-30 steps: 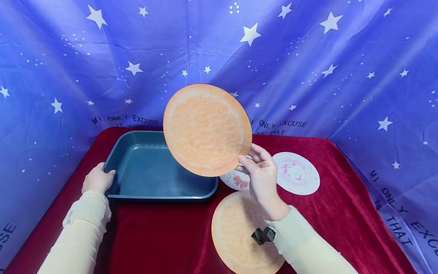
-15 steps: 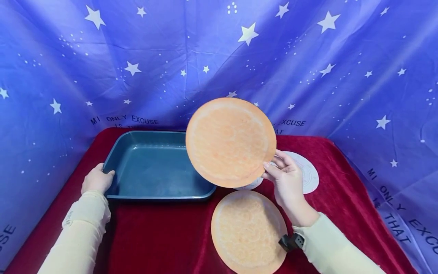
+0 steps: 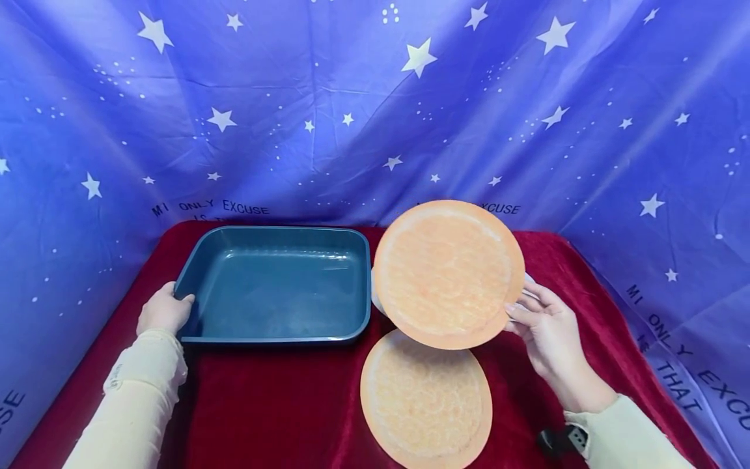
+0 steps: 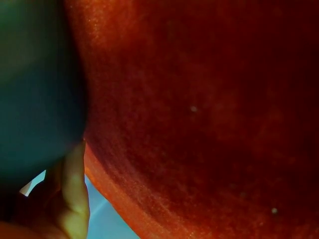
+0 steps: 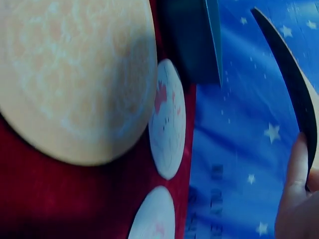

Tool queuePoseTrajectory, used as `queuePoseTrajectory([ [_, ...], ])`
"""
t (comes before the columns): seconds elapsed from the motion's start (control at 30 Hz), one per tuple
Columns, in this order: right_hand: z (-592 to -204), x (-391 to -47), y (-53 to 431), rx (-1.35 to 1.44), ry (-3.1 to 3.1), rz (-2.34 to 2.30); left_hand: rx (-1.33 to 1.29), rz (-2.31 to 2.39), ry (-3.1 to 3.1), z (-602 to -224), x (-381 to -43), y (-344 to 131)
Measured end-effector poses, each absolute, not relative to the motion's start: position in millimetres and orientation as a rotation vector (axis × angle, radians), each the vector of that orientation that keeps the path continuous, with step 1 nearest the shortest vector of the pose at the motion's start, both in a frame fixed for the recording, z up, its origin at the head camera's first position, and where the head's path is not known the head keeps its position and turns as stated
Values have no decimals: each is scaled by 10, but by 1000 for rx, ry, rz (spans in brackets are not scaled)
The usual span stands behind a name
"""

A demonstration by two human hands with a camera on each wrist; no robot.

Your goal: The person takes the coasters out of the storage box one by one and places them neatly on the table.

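In the head view my left hand [image 3: 164,309] grips the left end of a dark teal rectangular tray [image 3: 281,293], thumb over the rim. The left wrist view shows its fingers [image 4: 75,194] against the outer wall. My right hand [image 3: 551,332] pinches the right edge of a round orange-slice-patterned mat [image 3: 448,273] between thumb and fingers. This mat is held up, tilted, to the right of the tray; its black underside [image 5: 294,82] shows in the right wrist view. A second matching mat [image 3: 426,407] lies flat on the table, its far edge overlapped by the held one.
Two white round discs with pink and red prints, a nearer disc [image 5: 157,219] and a farther disc [image 5: 167,122], lie right of the tray, mostly hidden behind the held mat in the head view. Dark red cloth [image 3: 263,410] covers the table; a blue starry curtain [image 3: 328,78] surrounds it.
My right hand has carried the orange mat to the right and down, from over the tray to over the white discs. My left hand keeps its grip on the tray.
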State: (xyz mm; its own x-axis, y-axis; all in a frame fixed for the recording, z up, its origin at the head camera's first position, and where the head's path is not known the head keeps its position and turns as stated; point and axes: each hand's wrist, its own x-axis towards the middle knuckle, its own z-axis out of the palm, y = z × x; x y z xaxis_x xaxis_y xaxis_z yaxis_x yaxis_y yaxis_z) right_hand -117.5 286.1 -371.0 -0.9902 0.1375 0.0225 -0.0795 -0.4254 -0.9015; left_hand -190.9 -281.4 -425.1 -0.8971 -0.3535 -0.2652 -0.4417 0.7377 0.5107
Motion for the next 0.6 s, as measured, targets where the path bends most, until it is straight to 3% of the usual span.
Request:
queuePoseTrajectory([
  [0.6,-4023,-877,4010,47,-1575,2763,-631,864,2780,-4239,-1893,-2847],
])
